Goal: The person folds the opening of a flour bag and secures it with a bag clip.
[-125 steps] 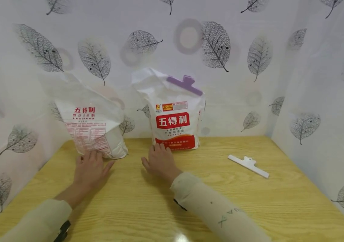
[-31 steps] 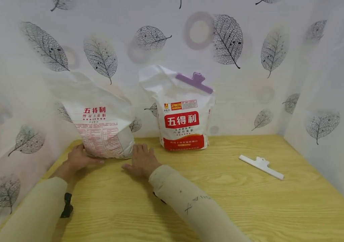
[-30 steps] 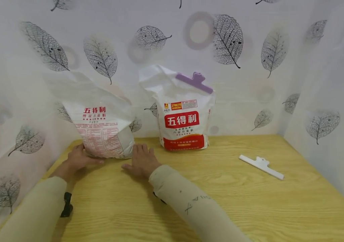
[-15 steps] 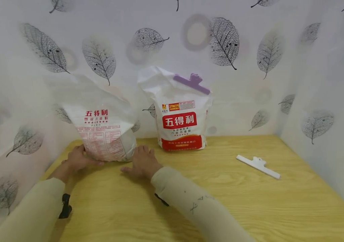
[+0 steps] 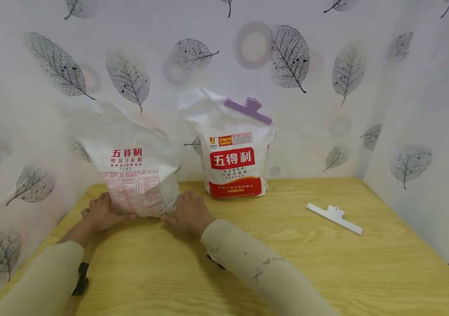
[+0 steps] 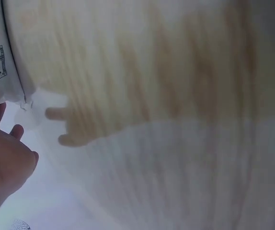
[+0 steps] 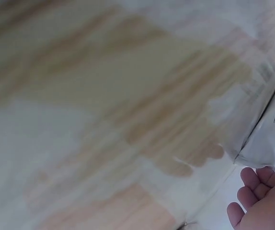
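Observation:
In the head view, a white flour bag (image 5: 131,175) with red print stands at the left, its loose top flopped to the left. My left hand (image 5: 101,212) grips its lower left side, with the thumb along the front bottom edge. At the lower right side my right hand (image 5: 191,214) holds the bag, thumb forward. Both wrist views show fingers curled at the bag's bottom corners. A second flour bag (image 5: 235,169), with a red label, stands to the right behind my right hand. A purple bag clip (image 5: 248,110) closes its top.
A white bag clip (image 5: 334,218) lies on the wooden table (image 5: 287,254) at the right. Behind and beside the table hangs a pale leaf-patterned curtain (image 5: 224,26).
My right hand has left the clipped bag for the left bag's right side; my left hand went from its front to its left side. The left bag has slid slightly rightward and toward me.

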Demonstrator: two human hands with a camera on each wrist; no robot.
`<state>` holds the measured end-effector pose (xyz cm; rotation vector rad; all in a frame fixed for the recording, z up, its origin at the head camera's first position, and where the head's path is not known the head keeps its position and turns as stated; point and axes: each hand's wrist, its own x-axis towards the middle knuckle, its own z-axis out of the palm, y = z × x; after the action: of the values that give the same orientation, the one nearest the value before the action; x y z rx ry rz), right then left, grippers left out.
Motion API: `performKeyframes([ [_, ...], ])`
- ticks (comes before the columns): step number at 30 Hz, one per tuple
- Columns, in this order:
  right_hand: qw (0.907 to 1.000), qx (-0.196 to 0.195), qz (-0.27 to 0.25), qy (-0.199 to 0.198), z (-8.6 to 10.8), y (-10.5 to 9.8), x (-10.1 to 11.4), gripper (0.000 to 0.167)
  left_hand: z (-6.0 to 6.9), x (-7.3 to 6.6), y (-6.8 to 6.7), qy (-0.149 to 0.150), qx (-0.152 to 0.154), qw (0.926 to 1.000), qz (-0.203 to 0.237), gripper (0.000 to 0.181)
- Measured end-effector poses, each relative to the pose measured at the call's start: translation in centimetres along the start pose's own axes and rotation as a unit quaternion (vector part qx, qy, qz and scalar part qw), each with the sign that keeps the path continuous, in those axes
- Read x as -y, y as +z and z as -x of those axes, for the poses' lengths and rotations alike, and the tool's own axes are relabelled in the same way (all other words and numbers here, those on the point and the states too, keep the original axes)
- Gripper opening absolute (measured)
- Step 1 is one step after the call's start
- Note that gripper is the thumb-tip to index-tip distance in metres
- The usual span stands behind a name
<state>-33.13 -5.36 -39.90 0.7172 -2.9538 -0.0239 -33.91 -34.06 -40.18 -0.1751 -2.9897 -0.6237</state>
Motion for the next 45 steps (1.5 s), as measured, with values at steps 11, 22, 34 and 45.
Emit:
performKeyframes([
  [11,0.9996,-0.012,0.026,-0.002,0.1,0.3,-0.3,0.089,0.1,-0.1,0.8,0.031,-0.034,0.9989,0.006,0.099],
  [22,0.9998,-0.008,-0.012,-0.011,0.9,0.7,-1.3,0.079,0.7,-0.8,1.0,0.016,0.025,0.9994,-0.017,0.114],
  [34,0.9988,-0.025,0.031,-0.027,1.4,0.8,-1.6,0.082,1.5,-0.9,1.1,0.042,0.024,0.9977,-0.047,0.113],
  [45,0.9974,-0.046,0.046,-0.032,1.6,1.0,-1.8,0.077,1.9,-1.1,1.7,0.04,-0.005,0.9985,-0.037,0.105],
])
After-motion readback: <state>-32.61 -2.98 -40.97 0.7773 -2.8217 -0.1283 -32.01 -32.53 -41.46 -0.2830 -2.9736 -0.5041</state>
